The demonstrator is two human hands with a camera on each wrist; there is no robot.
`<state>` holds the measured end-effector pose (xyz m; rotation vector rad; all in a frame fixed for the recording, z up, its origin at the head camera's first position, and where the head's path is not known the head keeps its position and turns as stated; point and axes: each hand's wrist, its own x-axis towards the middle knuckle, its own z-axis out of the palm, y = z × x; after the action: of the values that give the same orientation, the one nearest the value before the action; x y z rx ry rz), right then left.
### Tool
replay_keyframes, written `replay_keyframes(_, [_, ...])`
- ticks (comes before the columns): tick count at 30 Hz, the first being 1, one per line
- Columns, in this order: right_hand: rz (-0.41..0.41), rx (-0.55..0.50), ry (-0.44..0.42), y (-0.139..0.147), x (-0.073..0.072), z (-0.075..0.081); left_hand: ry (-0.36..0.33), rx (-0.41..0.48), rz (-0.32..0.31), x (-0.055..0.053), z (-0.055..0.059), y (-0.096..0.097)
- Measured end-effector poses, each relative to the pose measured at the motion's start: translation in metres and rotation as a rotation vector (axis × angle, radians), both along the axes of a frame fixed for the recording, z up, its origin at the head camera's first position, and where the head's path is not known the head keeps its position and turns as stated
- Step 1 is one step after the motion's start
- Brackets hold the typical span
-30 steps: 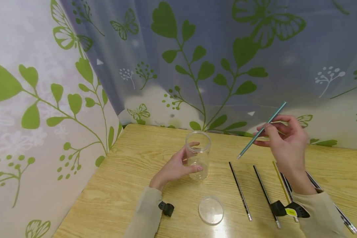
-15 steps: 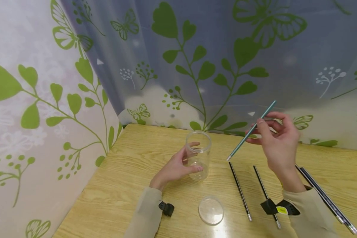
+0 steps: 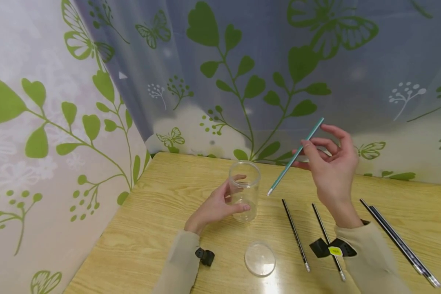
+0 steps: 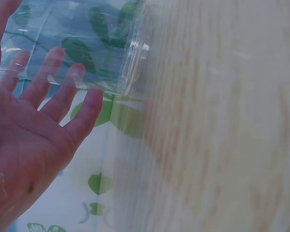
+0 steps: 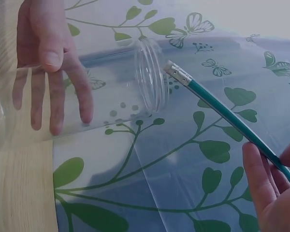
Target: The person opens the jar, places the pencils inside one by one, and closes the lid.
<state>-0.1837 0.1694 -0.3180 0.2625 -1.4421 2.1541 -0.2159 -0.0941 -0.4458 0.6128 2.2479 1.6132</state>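
Observation:
My left hand (image 3: 218, 205) holds a clear plastic jar (image 3: 250, 194) upright on the table, thumb on the near side and fingers round the back. The jar's mouth is uncovered. In the right wrist view its threaded rim shows close to the white eraser end of a teal pencil (image 5: 222, 110). My right hand (image 3: 334, 169) pinches that pencil between thumb and fingers, in the air to the right of the jar. The pencil slants, eraser end down toward the jar. A round clear lid (image 3: 260, 259) lies on the table in front of the jar.
A black pencil (image 3: 295, 235) lies right of the lid, and another black pencil (image 3: 320, 220) runs partly under my right wrist. More dark pencils (image 3: 398, 239) lie together farther right. A leaf-patterned curtain (image 3: 220, 81) hangs behind the wood-grain table (image 3: 132, 245).
My right hand has moved left with the teal pencil, bringing its eraser end nearer the jar. A yellow pencil seen earlier is now hidden behind the right arm. The left hand stays put.

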Motion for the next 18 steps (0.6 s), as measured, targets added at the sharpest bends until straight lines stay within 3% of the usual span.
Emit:
replay_keyframes(10, [-0.028, -0.058, 0.038, -0.018, -0.018, 0.009, -0.001, 0.001, 0.003, -0.001, -0.001, 0.000])
replay_keyframes(18, [-0.035, -0.018, 0.064, -0.028, -0.023, 0.003, -0.007, -0.008, 0.003, 0.000, -0.001, -0.001])
